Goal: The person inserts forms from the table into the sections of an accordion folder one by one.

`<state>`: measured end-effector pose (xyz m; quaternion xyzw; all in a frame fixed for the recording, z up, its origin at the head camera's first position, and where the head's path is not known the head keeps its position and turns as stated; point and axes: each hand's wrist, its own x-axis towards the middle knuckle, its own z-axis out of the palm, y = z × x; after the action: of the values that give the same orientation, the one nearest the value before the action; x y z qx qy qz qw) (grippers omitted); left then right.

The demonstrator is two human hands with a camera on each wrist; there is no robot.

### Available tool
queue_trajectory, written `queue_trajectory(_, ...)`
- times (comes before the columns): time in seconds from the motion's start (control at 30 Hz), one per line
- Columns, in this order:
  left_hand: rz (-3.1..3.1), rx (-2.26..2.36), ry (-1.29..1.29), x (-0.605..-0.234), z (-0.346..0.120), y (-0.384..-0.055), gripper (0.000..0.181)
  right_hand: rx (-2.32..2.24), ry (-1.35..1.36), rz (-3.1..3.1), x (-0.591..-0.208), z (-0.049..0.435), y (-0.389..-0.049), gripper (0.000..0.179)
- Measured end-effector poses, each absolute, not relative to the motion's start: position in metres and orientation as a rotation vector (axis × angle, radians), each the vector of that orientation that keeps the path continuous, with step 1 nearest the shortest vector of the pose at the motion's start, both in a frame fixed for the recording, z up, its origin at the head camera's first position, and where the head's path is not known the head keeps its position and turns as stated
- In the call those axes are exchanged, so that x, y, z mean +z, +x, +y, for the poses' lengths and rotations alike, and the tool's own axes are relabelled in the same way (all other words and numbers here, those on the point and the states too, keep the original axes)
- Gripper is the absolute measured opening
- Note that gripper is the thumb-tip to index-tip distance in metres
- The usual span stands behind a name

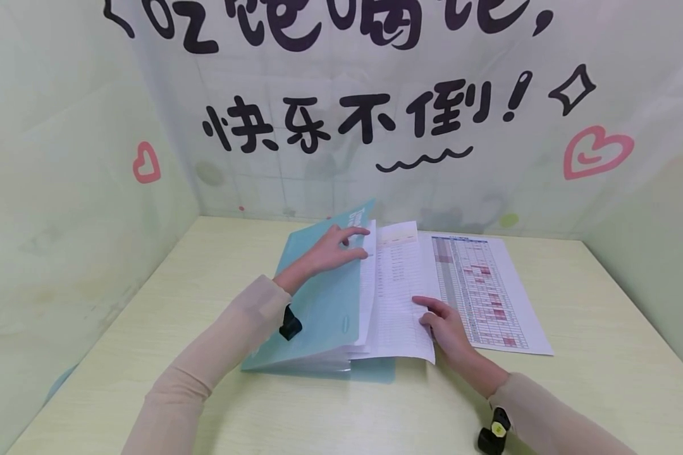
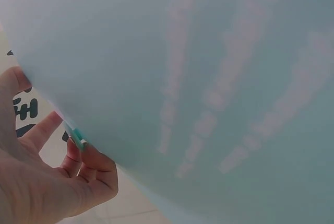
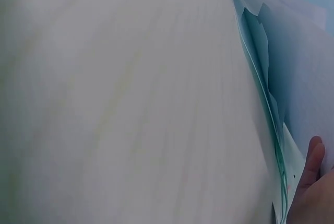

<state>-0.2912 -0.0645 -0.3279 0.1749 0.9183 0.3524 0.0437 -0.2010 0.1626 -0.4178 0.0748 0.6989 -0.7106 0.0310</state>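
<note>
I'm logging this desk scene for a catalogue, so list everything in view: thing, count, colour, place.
folder: one, teal, mid-table, its cover held raised
printed pages: a small stack, white with fine print, in the open folder
chart sheet: one, white with a pink-marked table, flat on the table right of the folder
table: one, pale wood, under everything
backdrop: one, pale green with black characters and pink hearts, behind and to both sides of the table
wrist cameras: two, black, one on each wrist
sleeves: two, beige, on both forearms
left hand: one, gripping the folder cover's edge
right hand: one, fingers on the pages' right edge
</note>
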Motion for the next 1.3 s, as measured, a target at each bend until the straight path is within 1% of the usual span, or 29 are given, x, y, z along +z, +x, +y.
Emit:
queue_trajectory(0.33,2.806,1.085,0.528,-0.329,-0.064,-0.291,0.049,-2.199,0.181,2.191,-0.420,0.144,-0.207,0.041)
queue_trajectory(0.63,2.808,1.083,0.517,-0.328,-0.063,-0.291,0.049,-2.235,0.121,2.145,-0.421,0.134,-0.209,0.049)
queue_trajectory(1.03,2.805,1.072,0.536,-0.328,-0.064,-0.291,0.046,-2.160,0.057,2.162,-0.421,0.130,-0.211,0.060)
queue_trajectory(1.3,2.816,1.069,0.557,-0.327,-0.065,-0.290,0.047,-2.161,0.035,2.158,-0.422,0.123,-0.212,0.058)
